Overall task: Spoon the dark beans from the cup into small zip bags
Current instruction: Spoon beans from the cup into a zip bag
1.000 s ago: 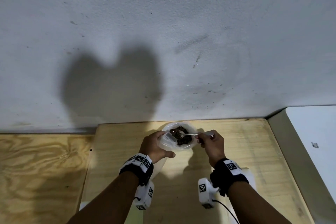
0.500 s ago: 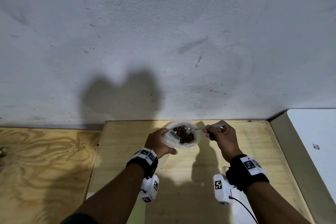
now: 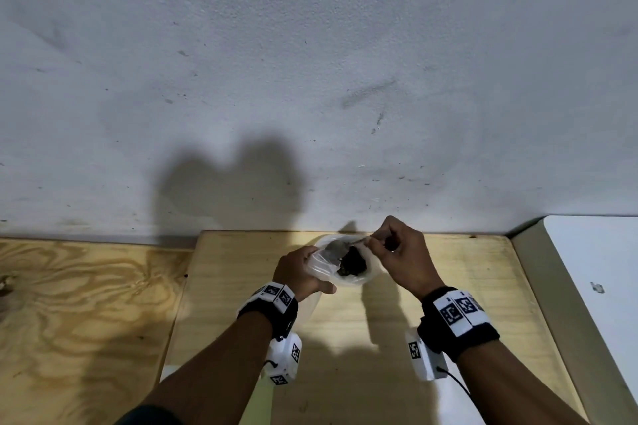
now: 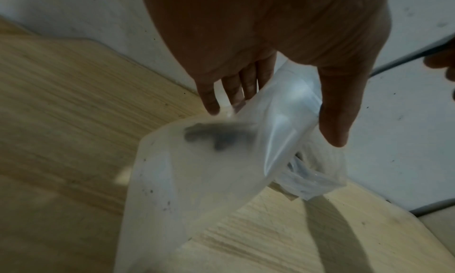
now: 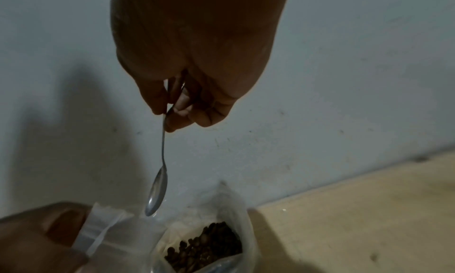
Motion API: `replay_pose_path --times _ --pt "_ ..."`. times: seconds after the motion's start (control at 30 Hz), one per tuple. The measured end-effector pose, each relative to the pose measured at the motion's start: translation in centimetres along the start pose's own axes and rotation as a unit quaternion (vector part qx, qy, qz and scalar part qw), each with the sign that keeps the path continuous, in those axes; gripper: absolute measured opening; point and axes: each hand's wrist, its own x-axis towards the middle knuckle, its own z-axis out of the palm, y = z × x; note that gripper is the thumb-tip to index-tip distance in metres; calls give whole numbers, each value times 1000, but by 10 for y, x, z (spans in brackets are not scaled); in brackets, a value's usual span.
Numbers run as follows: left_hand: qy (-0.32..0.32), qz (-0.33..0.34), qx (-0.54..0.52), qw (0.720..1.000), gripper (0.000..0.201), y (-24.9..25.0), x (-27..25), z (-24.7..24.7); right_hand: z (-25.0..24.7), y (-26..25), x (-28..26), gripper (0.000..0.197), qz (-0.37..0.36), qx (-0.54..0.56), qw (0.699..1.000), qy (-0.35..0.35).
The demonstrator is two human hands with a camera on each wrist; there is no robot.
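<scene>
My left hand [image 3: 316, 269] grips a small clear zip bag [image 4: 216, 170] by its open mouth, thumb on one side and fingers on the other. A few dark beans [image 4: 214, 135] show blurred inside it. Just right of the bag stands a clear cup [image 3: 362, 278] holding dark beans [image 5: 204, 246]. My right hand [image 5: 169, 115] pinches the handle of a thin metal spoon [image 5: 157, 189]. The spoon hangs bowl-down over the bag's mouth, and its bowl looks empty.
The cup stands on a light wooden board [image 3: 448, 286] that butts against a grey wall [image 3: 310, 79]. A darker plywood surface [image 3: 86, 304] lies to the left, and a white surface [image 3: 593, 269] borders the board on the right.
My right hand has risen and swung the spoon from lying level in the cup to pointing down over the bag. The left hand has brought the bag's mouth up against the cup.
</scene>
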Motion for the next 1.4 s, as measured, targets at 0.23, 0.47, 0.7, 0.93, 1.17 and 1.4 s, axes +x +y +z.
replay_pose_path --times 0.23,0.47,0.7,0.93,1.17,1.4 --pt "-2 -9 0 1000 91 -4 2 1 -12 38 -16 26 76 -24 986 147" --pt "-7 -12 19 1000 94 -7 5 3 19 75 -28 26 140 -14 980 143" --pt "-14 -11 13 1000 93 -8 1 0 47 79 -22 21 246 74 953 163" --pt "-25 -11 30 999 94 -12 3 -6 37 69 -12 15 328 238 900 159" --pt "-32 -15 33 999 96 -15 5 -8 5 63 -13 12 305 271 904 125" --pt "-16 -12 30 999 96 -11 2 -6 -16 35 -13 15 216 272 932 104"
